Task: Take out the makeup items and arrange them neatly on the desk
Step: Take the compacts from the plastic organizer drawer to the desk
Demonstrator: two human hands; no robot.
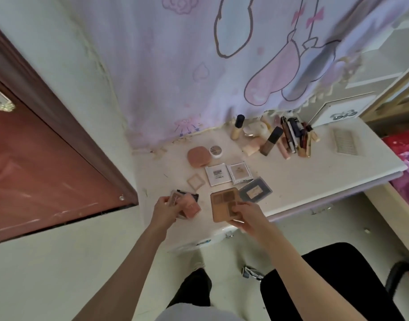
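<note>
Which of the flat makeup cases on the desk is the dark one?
The grey-blue case, rightmost of the flat ones, beside the tan palette; the others are white, beige or pink.

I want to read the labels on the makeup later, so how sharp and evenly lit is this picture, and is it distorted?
Head view: soft daylight, no hard shadows or glare on the desk; wide-angle bending curves the door and desk edge; fine print on the white compact is too blurred to read; the curtain at top right is smeared; the palette in the right hand shows its pans clearly enough.
</note>
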